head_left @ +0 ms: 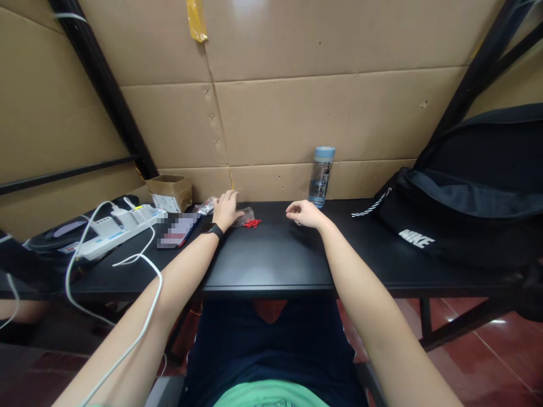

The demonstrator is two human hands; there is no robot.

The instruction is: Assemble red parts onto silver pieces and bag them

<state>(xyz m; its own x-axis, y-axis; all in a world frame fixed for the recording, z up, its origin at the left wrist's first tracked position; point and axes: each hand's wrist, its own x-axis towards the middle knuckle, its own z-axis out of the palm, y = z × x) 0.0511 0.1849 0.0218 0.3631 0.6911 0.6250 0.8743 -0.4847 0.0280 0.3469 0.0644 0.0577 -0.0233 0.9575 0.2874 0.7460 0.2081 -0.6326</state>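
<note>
My left hand (227, 209), with a dark watch (212, 229) on its wrist, rests at the back of the black desk. Its fingers are apart, and its thumb reaches toward a clear plastic bag (246, 215). Beside that bag lies a small bundle of red cord (252, 224). Crinkled clear plastic (206, 206) shows just left of the same hand. My right hand (305, 213) hovers at or just above the desk, fingers curled together in a pinch; whatever is between them is too small or hidden to make out.
A water bottle (321, 178) with a blue lid stands behind my right hand. The black backpack (458, 209) fills the desk's right side. At left are a small cardboard box (170, 191), a blurred flat item (178, 230), a white power strip (121, 230) and a loose white cable (155, 271).
</note>
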